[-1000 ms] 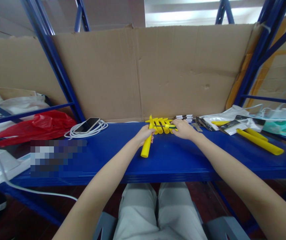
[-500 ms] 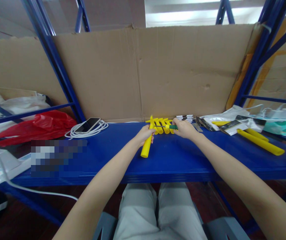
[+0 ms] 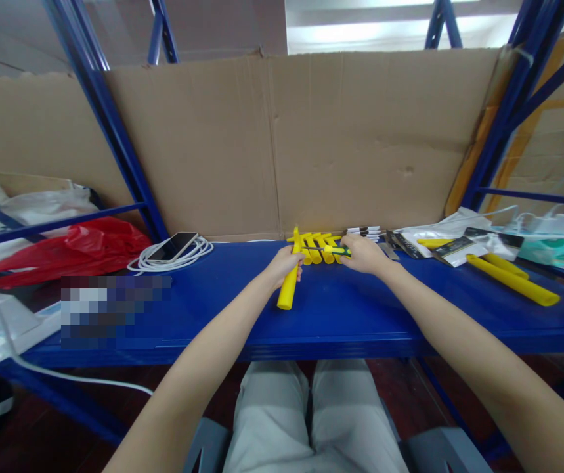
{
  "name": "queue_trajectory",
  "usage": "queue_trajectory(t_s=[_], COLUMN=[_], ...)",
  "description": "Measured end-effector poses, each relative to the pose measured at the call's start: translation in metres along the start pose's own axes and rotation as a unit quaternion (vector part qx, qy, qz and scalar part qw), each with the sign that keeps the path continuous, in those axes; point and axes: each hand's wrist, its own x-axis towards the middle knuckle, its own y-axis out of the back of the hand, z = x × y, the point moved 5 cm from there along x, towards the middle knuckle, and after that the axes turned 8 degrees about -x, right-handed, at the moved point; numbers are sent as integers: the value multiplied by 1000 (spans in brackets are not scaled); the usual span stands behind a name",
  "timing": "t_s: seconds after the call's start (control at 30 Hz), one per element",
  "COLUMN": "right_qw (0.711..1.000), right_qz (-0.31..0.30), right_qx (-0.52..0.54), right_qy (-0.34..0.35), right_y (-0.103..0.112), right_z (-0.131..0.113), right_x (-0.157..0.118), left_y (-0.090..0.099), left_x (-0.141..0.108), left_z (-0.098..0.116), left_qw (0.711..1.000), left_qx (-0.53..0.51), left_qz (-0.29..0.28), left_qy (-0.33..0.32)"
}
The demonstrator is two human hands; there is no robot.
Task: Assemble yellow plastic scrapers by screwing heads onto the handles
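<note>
My left hand (image 3: 285, 264) is closed around a yellow tool handle (image 3: 288, 289), which is thick and round at the near end and narrower at the far end. Its thick end points toward me. My right hand (image 3: 362, 253) grips a screwdriver (image 3: 331, 249) with a green and yellow handle. The screwdriver lies roughly level, its shaft reaching left to the upper part of the held handle; whether the tip sits in a screw is too small to tell. Just behind the screwdriver, several similar yellow handles (image 3: 316, 258) lie in a row on the blue shelf.
White packets (image 3: 366, 231) and a metal blade (image 3: 389, 251) lie by the right hand. Farther right are loose yellow handles (image 3: 518, 281), packaging (image 3: 461, 249) and white chargers. On the left are a phone (image 3: 176, 247), a coiled cable (image 3: 203, 248) and a red bag (image 3: 79, 246). Cardboard (image 3: 350, 144) stands behind.
The screwdriver's handle has turned in my right hand, showing different green and yellow parts. The left hand and the yellow handle in it have barely moved.
</note>
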Motion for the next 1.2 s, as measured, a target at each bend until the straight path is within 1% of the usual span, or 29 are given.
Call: queue_trajectory(t_s=[0.23, 0.6, 0.77, 1.07, 1.2], right_qw=[997, 999, 997, 997, 995], right_qz=[-38, -11, -33, -41, -51], right_qx=[-7, 25, 30, 56, 68], right_qy=[-67, -34, -62, -41, -50], right_y=[-3, -2, -3, -8, -12], right_z=[4, 5, 6, 3, 4], right_x=[-2, 0, -1, 0, 1], left_y=[0, 1, 2, 5, 4], left_x=[3, 2, 5, 6, 4], left_z=[-3, -1, -1, -1, 0], left_qw=[1000, 1000, 1000, 1000, 1000], left_qx=[-3, -4, -6, -4, 10], left_qz=[-7, -1, 0, 7, 8], left_qy=[3, -1, 0, -16, -9])
